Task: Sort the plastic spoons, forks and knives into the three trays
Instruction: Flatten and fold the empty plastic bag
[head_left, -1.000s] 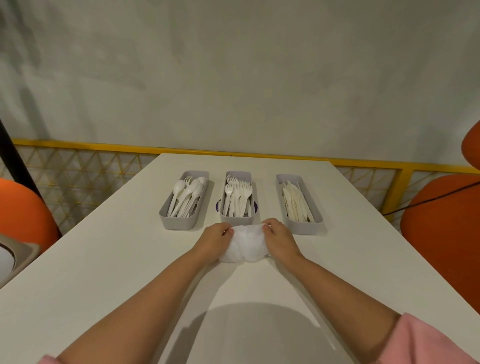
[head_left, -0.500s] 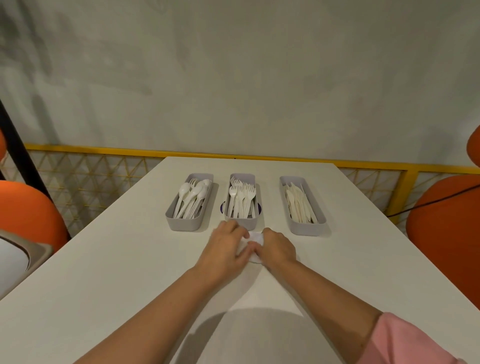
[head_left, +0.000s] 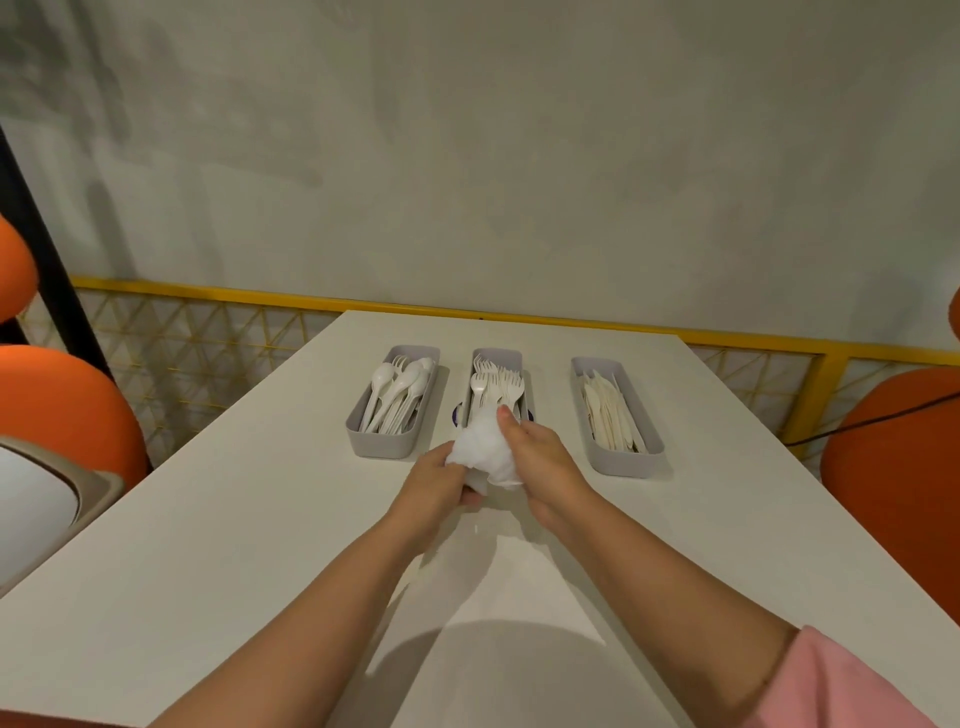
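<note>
On white table (head_left: 701, 415), just short of middle tray (head_left: 497, 358): both hands together, clamped on crumpled white plastic bag (head_left: 483, 447). Left hand (head_left: 436, 486) gripping from lower left, right hand (head_left: 540, 457) from the right, thumb up over the wad. Bag lifted, overlapping near end of middle tray. Three trays side by side beyond the hands, long axes running away: spoons (head_left: 397, 397) in left tray (head_left: 387, 449) with a fork among them, forks (head_left: 496, 384) in middle, knives (head_left: 610, 415) in right tray (head_left: 628, 465). No loose cutlery visible on table. Sorting looks done bar that stray fork; left hand nearer it. Forearms converging, wrists angled inward.
</note>
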